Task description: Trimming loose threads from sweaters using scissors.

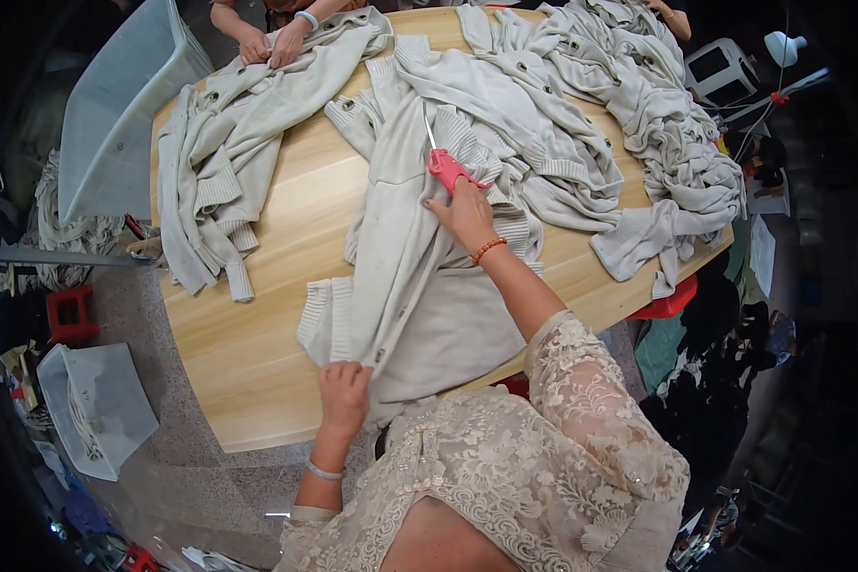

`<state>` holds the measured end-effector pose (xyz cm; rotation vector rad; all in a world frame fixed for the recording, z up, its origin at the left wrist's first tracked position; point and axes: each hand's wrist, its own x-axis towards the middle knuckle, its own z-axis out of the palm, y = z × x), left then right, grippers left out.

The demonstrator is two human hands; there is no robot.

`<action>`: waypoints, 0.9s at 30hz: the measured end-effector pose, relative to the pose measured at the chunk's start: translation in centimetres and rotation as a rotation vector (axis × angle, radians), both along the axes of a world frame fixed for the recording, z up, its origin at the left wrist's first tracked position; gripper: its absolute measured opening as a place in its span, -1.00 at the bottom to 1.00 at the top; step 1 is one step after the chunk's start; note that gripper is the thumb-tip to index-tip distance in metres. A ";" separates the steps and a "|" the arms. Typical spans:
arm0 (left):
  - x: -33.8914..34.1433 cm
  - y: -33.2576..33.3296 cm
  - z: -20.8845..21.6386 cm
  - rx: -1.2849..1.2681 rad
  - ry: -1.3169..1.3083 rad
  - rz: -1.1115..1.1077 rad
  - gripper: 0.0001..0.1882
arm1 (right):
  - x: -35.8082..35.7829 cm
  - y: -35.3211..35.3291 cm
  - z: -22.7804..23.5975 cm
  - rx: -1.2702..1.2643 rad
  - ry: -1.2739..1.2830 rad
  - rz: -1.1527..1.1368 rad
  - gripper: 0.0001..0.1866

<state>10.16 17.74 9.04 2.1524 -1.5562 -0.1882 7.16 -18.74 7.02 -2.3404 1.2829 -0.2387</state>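
The left hand (343,393), fingers bent, grips the edge of a pale cardigan (402,214) spread on the worktop (243,367); the right hand (468,217), curled closed, holds red-handled scissors (445,169) pointing away over the cardigan.

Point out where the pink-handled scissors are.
In the head view, the pink-handled scissors are just above centre, in the right hand, over the pale knitted garment on the wooden table.

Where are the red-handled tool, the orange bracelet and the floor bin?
Red-handled tool (445,168), head view: on its handle.
Orange bracelet (489,250), head view: on its beads.
Floor bin (126,400), head view: on its side wall.
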 end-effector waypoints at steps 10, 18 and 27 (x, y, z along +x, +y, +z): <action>5.5 -0.5 -1.0 -0.071 -0.150 0.120 -0.73 | -5.5 -4.2 -0.3 0.040 -0.082 -0.257 -0.57; 6.3 0.5 -2.2 -0.136 -0.162 0.133 -0.63 | -21.0 1.2 7.5 0.213 -0.326 -0.116 -0.68; 3.3 0.8 -4.7 0.093 0.015 0.226 -0.47 | -27.8 10.4 4.1 -0.052 0.543 0.173 -0.73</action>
